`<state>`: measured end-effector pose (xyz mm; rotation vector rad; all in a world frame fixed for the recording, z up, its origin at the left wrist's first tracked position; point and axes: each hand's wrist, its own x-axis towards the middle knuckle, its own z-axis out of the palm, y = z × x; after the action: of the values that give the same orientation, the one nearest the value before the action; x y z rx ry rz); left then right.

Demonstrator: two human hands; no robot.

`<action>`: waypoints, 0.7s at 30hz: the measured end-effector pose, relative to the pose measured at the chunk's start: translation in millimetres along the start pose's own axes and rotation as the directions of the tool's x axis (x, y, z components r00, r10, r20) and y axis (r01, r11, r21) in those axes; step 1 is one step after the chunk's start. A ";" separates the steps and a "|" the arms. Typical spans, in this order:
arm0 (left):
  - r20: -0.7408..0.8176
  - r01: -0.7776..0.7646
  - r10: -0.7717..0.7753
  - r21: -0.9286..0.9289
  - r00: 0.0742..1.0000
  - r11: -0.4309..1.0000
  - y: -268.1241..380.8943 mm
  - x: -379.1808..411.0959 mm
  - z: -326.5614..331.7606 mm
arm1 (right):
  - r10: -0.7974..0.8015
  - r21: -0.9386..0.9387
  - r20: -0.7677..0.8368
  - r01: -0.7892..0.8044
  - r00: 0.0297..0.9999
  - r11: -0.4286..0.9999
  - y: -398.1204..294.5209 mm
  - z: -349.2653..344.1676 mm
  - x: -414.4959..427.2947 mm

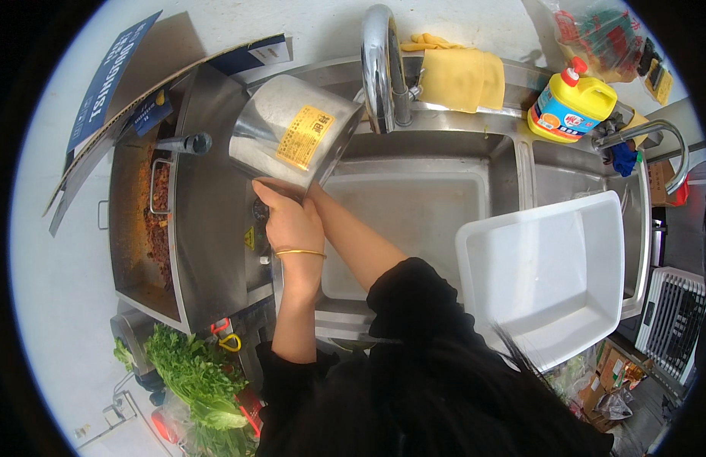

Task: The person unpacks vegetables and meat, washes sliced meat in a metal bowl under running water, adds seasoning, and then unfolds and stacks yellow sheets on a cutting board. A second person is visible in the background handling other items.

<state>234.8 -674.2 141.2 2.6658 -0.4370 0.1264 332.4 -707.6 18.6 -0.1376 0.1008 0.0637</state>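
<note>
A stainless steel pot [261, 117] with a yellow label bearing writing is tilted on its side above the left part of the sink. My left hand [293, 220], a gold bangle at its wrist, grips the pot's lower edge with the thumb on the outside. My right forearm [358, 245] reaches up to the left behind that hand; my right hand itself is hidden by the pot and the left hand. Beneath my arms a shallow pale tub [404, 228] lies in the large basin of the steel sink [510, 171]. A chrome faucet [378, 63] rises just right of the pot.
A white plastic bin [535, 263] rests over the sink's right side. Behind the basins are yellow cloths [461, 80] and a yellow detergent jug [570, 105]. At left stands a steel cooker [210, 188] holding reddish-brown food, with cardboard [118, 80] behind it and leafy greens [193, 365] below.
</note>
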 end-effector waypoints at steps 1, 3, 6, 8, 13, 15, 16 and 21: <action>-0.002 -0.003 0.003 0.002 1.000 1.000 -1.2 0.1 0.6 | 0.038 0.027 0.001 -0.038 0.999 0.999 1.4 -1.0 2.5; -0.007 -0.008 0.008 0.007 1.000 1.000 -3.4 0.3 1.3 | 0.085 0.103 -0.027 -0.081 0.996 0.991 4.4 -0.9 4.1; -0.007 0.002 -0.002 0.035 1.000 0.999 -1.8 -1.2 -1.6 | 0.117 0.115 0.006 -0.117 0.993 0.986 5.7 -2.0 2.4; -0.015 -0.007 0.007 0.040 1.000 0.999 -1.4 -1.4 -1.2 | 0.058 -0.047 0.056 -0.056 0.997 0.997 6.0 -6.5 3.3; -0.011 -0.011 0.012 0.051 1.000 0.999 0.4 -3.2 -5.3 | 0.096 0.029 0.077 -0.098 0.992 0.995 8.4 -2.4 0.8; 0.019 0.009 -0.010 0.070 1.000 0.997 3.4 -3.7 -8.8 | 0.060 0.014 0.085 -0.062 0.995 0.998 11.1 -1.9 1.3; 0.011 0.006 -0.006 0.057 1.000 0.998 4.1 -4.1 -9.3 | 0.032 0.008 0.080 -0.033 0.996 0.999 12.4 -2.2 2.6; -0.006 0.007 -0.007 0.057 1.000 0.998 0.5 -5.9 -11.8 | 0.005 0.105 0.008 -0.006 1.000 0.994 14.9 17.0 -6.1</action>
<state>228.8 -667.9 151.1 2.7218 -0.4283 0.1463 326.9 -690.8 34.0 -0.0321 0.0967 0.0644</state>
